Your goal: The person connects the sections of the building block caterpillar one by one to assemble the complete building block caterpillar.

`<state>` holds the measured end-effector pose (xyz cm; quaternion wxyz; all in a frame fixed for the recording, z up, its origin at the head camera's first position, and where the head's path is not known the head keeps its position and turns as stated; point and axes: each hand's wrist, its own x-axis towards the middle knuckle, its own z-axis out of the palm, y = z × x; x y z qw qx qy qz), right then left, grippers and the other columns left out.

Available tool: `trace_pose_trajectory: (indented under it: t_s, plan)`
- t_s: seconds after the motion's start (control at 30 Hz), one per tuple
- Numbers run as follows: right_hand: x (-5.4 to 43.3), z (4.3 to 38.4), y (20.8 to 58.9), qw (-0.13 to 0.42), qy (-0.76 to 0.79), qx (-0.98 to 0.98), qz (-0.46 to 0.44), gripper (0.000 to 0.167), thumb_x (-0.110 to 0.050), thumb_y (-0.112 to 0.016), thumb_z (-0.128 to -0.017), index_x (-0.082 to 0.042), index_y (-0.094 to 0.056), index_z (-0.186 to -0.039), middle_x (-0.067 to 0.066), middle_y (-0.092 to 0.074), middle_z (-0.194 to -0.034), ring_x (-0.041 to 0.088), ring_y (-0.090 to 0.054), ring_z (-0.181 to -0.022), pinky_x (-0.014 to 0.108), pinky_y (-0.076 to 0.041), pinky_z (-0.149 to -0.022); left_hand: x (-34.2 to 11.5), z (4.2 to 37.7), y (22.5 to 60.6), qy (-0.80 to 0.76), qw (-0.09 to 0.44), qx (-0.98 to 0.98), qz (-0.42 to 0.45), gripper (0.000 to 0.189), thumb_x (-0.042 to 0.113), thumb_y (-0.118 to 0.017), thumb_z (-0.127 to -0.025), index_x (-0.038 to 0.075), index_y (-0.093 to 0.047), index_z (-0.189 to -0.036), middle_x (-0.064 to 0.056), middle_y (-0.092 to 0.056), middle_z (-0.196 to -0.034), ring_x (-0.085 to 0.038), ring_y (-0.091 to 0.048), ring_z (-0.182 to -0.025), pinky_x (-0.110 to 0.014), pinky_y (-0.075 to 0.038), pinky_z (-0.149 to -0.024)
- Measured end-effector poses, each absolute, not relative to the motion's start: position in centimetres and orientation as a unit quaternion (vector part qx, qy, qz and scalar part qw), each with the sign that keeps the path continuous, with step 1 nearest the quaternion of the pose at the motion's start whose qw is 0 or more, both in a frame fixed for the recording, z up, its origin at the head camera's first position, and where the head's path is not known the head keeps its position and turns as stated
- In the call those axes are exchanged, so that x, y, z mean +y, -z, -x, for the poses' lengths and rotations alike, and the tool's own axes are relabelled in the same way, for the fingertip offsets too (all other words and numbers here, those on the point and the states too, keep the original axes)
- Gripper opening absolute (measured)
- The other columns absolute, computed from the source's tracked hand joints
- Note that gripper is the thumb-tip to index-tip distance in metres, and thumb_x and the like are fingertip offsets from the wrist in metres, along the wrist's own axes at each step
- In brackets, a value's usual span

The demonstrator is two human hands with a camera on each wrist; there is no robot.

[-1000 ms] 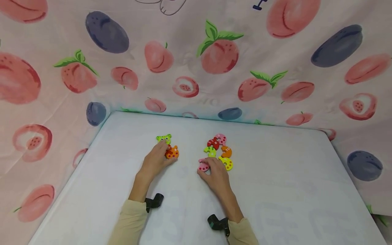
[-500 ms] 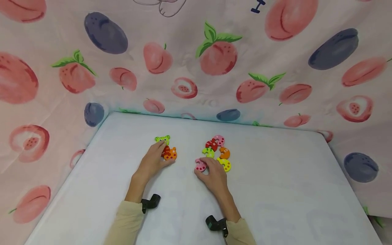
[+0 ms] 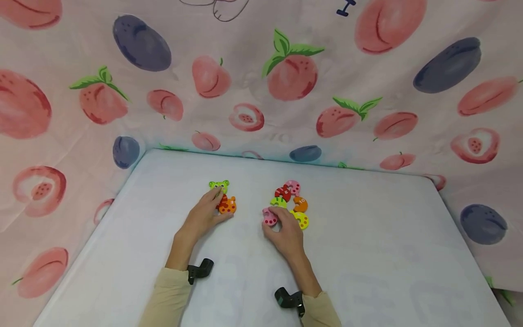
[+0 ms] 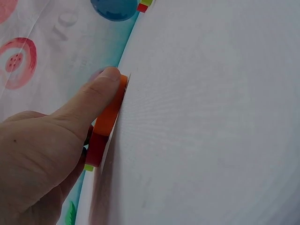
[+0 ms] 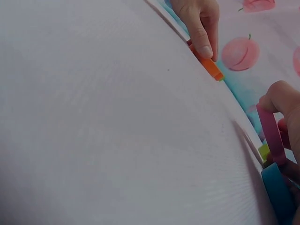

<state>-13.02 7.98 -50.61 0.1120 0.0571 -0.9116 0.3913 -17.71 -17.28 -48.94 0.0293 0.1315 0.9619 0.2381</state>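
My left hand (image 3: 199,215) holds a small row of joined animal-shaped puzzle pieces on the white table. Its thumb presses the edge of a spotted orange piece (image 3: 227,205), and the fingers reach over a red piece (image 3: 223,200) to the green head piece (image 3: 223,184) with eyes. My right hand (image 3: 289,234) pinches a spotted pink puzzle piece (image 3: 269,217) between thumb and index finger. In the right wrist view this pink piece (image 5: 271,133) stands tilted on edge, above a blue piece (image 5: 278,192) that the hand hides in the head view.
Just beyond the right hand lies a loose cluster: a striped green piece (image 3: 278,201), a red piece (image 3: 282,194), a second pink piece (image 3: 293,186), an orange piece (image 3: 300,204) and a yellow piece (image 3: 302,220). A fruit-print cloth (image 3: 249,77) rises behind the table (image 3: 388,236).
The pink piece has turned a little in my right fingers and shifted slightly away from me. On the left, the green head piece has shifted slightly rightward, and more of the red piece shows.
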Motion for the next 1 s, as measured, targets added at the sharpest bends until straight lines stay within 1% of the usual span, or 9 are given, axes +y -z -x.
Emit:
trace_pose_trajectory:
  t_s: [0.3,0.47,0.63,0.83,1.0]
  plan:
    - [7.95,12.55,50.66,0.122,-0.432,-0.888,-0.1,0.049,-0.019,-0.075,-0.081,-0.014,-0.062,-0.129,0.003,-0.062,-0.131,0.022,-0.054,-0.124,0.043,-0.051,-0.1,-17.29,17.29,48.85,-0.234,0.04,0.963,-0.129,0.084,0.047,-0.069,-0.086,0.001,-0.035,-0.148,-0.012,-0.027,-0.16,-0.032,-0.025,-0.148,-0.049,-0.029,-0.118]
    - [7.94,12.62,50.55,0.142,-0.435,-0.881,-0.122,0.049,-0.016,-0.074,-0.081,-0.011,-0.062,-0.128,0.005,-0.061,-0.131,0.022,-0.055,-0.122,0.042,-0.051,-0.1,-17.31,17.33,48.63,-0.225,0.043,0.964,-0.136,0.084,0.046,-0.067,-0.088,0.001,-0.032,-0.149,-0.012,-0.024,-0.161,-0.032,-0.023,-0.149,-0.048,-0.028,-0.118]
    - [7.98,12.87,50.46,0.148,-0.435,-0.879,-0.124,0.05,-0.014,-0.075,-0.08,-0.01,-0.061,-0.128,0.006,-0.061,-0.13,0.023,-0.055,-0.122,0.041,-0.052,-0.1,-17.31,17.47,48.39,-0.221,0.048,0.964,-0.139,0.083,0.046,-0.065,-0.089,0.001,-0.031,-0.15,-0.013,-0.022,-0.161,-0.031,-0.022,-0.149,-0.048,-0.026,-0.119]
    - [8.02,13.04,50.5,0.151,-0.439,-0.878,-0.117,0.05,-0.013,-0.073,-0.081,-0.008,-0.06,-0.129,0.007,-0.061,-0.131,0.023,-0.055,-0.122,0.041,-0.051,-0.101,-17.25,17.59,48.29,-0.224,0.045,0.963,-0.141,0.083,0.045,-0.066,-0.088,0.0,-0.031,-0.149,-0.013,-0.023,-0.161,-0.032,-0.022,-0.149,-0.048,-0.026,-0.119]
    - [8.06,12.87,50.5,0.182,-0.444,-0.87,-0.111,0.05,-0.011,-0.073,-0.081,-0.008,-0.058,-0.129,0.007,-0.061,-0.129,0.022,-0.055,-0.121,0.041,-0.051,-0.1,-17.17,17.53,48.31,-0.231,0.055,0.962,-0.138,0.083,0.045,-0.065,-0.089,0.0,-0.03,-0.15,-0.013,-0.021,-0.161,-0.032,-0.021,-0.149,-0.048,-0.025,-0.12]
